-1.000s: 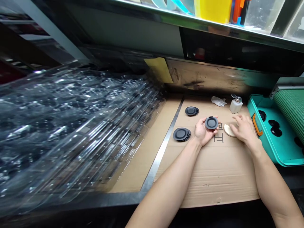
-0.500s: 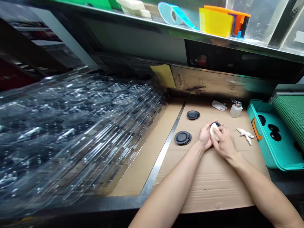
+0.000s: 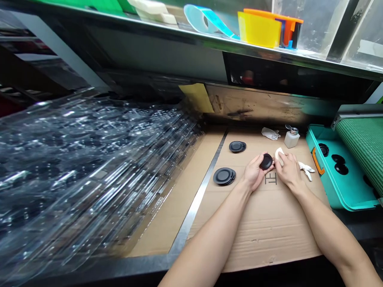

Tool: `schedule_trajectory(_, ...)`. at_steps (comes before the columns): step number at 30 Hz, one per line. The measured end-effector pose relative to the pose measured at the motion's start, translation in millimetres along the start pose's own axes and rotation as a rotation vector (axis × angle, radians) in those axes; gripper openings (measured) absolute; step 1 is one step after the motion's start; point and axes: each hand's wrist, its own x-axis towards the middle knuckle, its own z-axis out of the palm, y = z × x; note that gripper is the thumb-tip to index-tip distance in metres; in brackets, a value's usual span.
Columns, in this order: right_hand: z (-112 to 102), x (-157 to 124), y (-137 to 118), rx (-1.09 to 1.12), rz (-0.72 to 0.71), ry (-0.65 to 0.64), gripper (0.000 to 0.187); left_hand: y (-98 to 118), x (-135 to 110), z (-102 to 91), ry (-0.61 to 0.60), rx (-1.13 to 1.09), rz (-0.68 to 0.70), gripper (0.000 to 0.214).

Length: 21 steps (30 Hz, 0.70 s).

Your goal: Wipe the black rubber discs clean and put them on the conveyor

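My left hand [image 3: 255, 172] cradles a round black disc [image 3: 266, 161] in its palm and fingers, with the disc's smooth dark face upward. My right hand [image 3: 289, 169] pinches a cream-coloured soft pad [image 3: 279, 156] just right of the disc. Most of the pad is hidden by my fingers. A white crumpled cloth [image 3: 306, 170] lies on the cardboard sheet [image 3: 269, 235] close to my right hand. Two stacks of black discs [image 3: 224, 176] [image 3: 237, 146] sit to the left of my hands.
A pump bottle [image 3: 292, 138] and crumpled tissue [image 3: 270, 133] stand at the cardboard's far edge. A teal tray [image 3: 326, 171] holding black discs is on the right, beside a green mat [image 3: 360, 147]. Stacked clear plastic trays [image 3: 89, 159] fill the left.
My hands have moved apart. The pad has come off the disc, which now shows a smooth dark face. The whole view has shifted slightly.
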Motion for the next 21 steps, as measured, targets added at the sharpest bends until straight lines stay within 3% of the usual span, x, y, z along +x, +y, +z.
schedule_trajectory(4, -2.0, -2.0, 7.9, -0.023, -0.008, -0.073, 0.037, -1.2, -17.9, 8.9, 0.026, 0.376, 0.407, 0.076)
schedule_trajectory(6, -4.3, -4.9, 3.0, -0.035, -0.005, -0.107, 0.035, -0.5, -29.6, 15.6, 0.017, 0.478, 0.533, 0.087)
schedule_trajectory(13, -6.0, -4.3, -1.2, -0.02, 0.002, -0.15, 0.031, 4.7, -50.2, 33.1, 0.094, 0.456, 0.493, 0.081)
schedule_trajectory(21, -3.1, -3.3, 1.7, -0.016, -0.014, -0.132, 0.029, 2.6, -39.1, 20.0, 0.003, 0.521, 0.484, 0.084)
